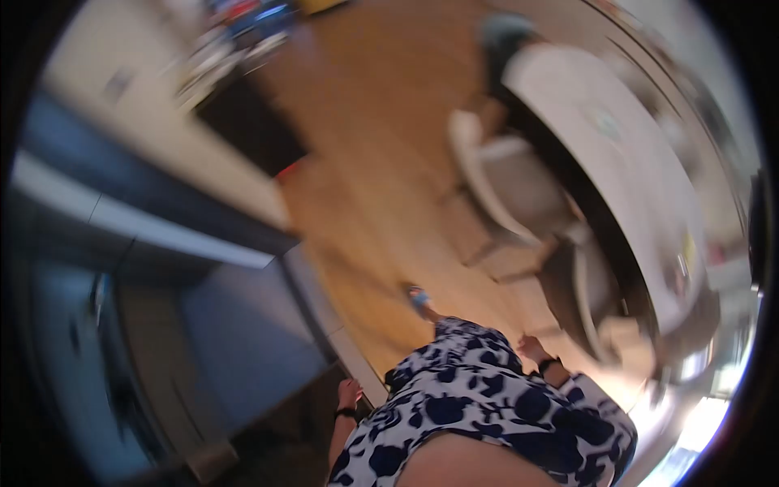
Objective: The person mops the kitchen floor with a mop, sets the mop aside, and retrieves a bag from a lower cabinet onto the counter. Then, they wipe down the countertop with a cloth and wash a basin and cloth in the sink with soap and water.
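My left hand point(350, 394) hangs low beside the patterned navy-and-white clothing point(462, 385), near the edge of a grey cabinet; a dark band is on its wrist. Its fingers look curled, but blur hides whether they hold anything. On the other side of the clothing, my right hand point(532, 349) hangs above the wooden floor, with a black band on the wrist. Its fingers are small and blurred, and what they hold, if anything, cannot be made out. One foot in a blue shoe point(418, 298) shows on the floor ahead.
A long white table point(617, 162) curves along the right, with pale chairs point(519, 183) along its near side. Grey cabinets point(243, 325) and a pale counter stand at the left. A dark box-like unit point(250, 126) is at the upper left. Wooden floor point(365, 146) runs between them.
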Tool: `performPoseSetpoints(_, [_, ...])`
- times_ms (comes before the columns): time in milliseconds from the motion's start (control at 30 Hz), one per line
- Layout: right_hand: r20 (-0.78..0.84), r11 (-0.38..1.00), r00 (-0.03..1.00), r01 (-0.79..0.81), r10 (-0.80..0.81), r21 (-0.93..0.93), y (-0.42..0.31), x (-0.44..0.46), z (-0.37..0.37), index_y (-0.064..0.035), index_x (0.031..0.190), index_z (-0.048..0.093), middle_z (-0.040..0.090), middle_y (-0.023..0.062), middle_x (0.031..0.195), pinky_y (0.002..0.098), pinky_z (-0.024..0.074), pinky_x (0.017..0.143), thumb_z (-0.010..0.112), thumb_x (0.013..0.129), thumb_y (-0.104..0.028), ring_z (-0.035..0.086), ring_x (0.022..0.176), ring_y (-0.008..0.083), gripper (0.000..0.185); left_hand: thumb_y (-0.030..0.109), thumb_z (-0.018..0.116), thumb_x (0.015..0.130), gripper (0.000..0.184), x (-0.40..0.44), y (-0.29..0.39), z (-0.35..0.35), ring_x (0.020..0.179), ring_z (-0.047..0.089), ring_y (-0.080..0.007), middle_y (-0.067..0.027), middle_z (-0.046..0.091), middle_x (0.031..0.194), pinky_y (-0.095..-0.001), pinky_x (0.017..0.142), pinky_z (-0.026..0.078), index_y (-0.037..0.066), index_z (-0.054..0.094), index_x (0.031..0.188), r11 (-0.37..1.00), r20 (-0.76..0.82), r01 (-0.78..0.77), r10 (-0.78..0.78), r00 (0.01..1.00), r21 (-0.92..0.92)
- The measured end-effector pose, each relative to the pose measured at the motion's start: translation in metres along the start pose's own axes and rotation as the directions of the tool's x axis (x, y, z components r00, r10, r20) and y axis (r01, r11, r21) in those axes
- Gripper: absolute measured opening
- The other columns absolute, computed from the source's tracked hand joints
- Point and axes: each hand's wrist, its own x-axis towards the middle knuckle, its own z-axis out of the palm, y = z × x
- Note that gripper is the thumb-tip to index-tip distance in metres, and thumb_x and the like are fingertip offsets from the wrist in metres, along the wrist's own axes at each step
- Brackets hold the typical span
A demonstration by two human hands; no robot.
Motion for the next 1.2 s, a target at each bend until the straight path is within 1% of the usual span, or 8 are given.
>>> performPoseSetpoints(67, [0.168,0.875,0.942,-0.333,0.291,0.351,-0.053,0.078,-0.064,-0.0048,0.088,0.057,0.058,0.0093,0.064,0.0305,0.0455,0.042,0.057,0.073,-0.001,0.059,0.052,0.0196,0.016,0.024,0.054,0.080,0.022,-0.011,0.002,0.011,0.071,0.059,-0.0165,-0.0060,0.058,0.081,-0.0324,0.060,0.044,0.005,0.054,0.092,0.998,-0.158,0.032,-0.039,0.987,-0.048])
performPoseSetpoints(400, [0.237,0.962,0.937,0.223,-0.256,0.157,-0.409,0.372,-0.187,-0.0003,0.098,0.054,0.060,0.0099,0.078,0.0281,0.0473,0.046,0.057,0.073,-0.005,0.060,0.055,0.0176,0.026,0.020,0.054,0.081,0.016,-0.032,-0.010,0.053,0.069,0.058,-0.0147,-0.0040,0.058,0.074,-0.0303,0.054,0.046,0.004,0.055,0.081,0.925,-0.388,0.110,-0.258,0.885,-0.364])
performPoseSetpoints(667, [0.544,0.638,0.602,0.755,-0.585,-0.150,-0.651,0.402,-0.083,-0.0024,0.094,0.059,0.063,0.0130,0.078,0.0324,0.0492,0.063,0.057,0.072,-0.014,0.062,0.070,0.0227,0.024,0.026,0.056,0.076,0.022,0.029,-0.060,0.048,0.064,0.063,-0.0165,-0.0088,0.063,0.074,-0.0287,0.053,0.049,0.004,0.059,0.081,0.963,-0.323,-0.001,-0.089,0.942,-0.269])
performPoseSetpoints(733, [0.616,0.493,0.485,0.853,-0.621,-0.174,-0.714,0.376,-0.063,-0.0043,0.094,0.060,0.063,0.0138,0.081,0.0338,0.0488,0.066,0.058,0.073,-0.017,0.062,0.073,0.0257,0.025,0.026,0.057,0.076,0.024,0.039,-0.033,0.018,0.067,0.064,-0.0166,-0.0098,0.064,0.078,-0.0287,0.057,0.050,0.005,0.059,0.086,0.699,-0.250,0.129,-0.414,0.875,-0.704])
performPoseSetpoints(867, [0.687,0.349,0.336,0.929,-0.645,-0.125,-0.815,0.367,-0.005,-0.0072,0.096,0.060,0.063,0.0143,0.083,0.0353,0.0482,0.070,0.058,0.074,-0.021,0.061,0.077,0.0284,0.027,0.028,0.057,0.074,0.039,0.066,0.014,-0.063,0.075,0.064,-0.0222,-0.0123,0.065,0.082,-0.0319,0.068,0.049,0.004,0.054,0.105,0.836,-0.498,0.052,-0.375,0.782,-0.547])
performPoseSetpoints(933, [0.735,0.308,0.280,0.946,-0.617,-0.102,-0.849,0.359,0.017,-0.0074,0.096,0.060,0.063,0.0144,0.083,0.0359,0.0482,0.070,0.058,0.074,-0.022,0.061,0.078,0.0286,0.027,0.031,0.056,0.074,0.043,0.093,0.001,-0.090,0.075,0.064,-0.0231,-0.0129,0.065,0.081,-0.0345,0.070,0.049,0.003,0.053,0.107,0.999,-0.726,-0.002,-0.031,0.687,-0.045])
performPoseSetpoints(1033, [0.825,0.270,0.212,0.960,-0.524,-0.075,-0.916,0.357,0.053,-0.0071,0.097,0.060,0.063,0.0149,0.085,0.0373,0.0482,0.070,0.056,0.074,-0.025,0.061,0.079,0.0289,0.029,0.033,0.056,0.073,0.045,0.096,0.064,-0.142,0.076,0.063,-0.0232,-0.0129,0.064,0.079,-0.0351,0.074,0.048,0.003,0.053,0.107,0.800,-0.636,-0.102,-0.385,0.669,-0.592])
performPoseSetpoints(1200, [0.880,0.106,0.157,0.987,-0.449,-0.122,-1.002,0.347,0.106,-0.0085,0.097,0.060,0.062,0.0155,0.088,0.0377,0.0470,0.074,0.053,0.075,-0.024,0.060,0.082,0.0296,0.028,0.034,0.058,0.073,0.047,0.107,0.102,-0.193,0.076,0.063,-0.0224,-0.0136,0.064,0.080,-0.0357,0.074,0.046,0.004,0.052,0.108,0.720,-0.608,-0.131,-0.456,0.650,-0.681])
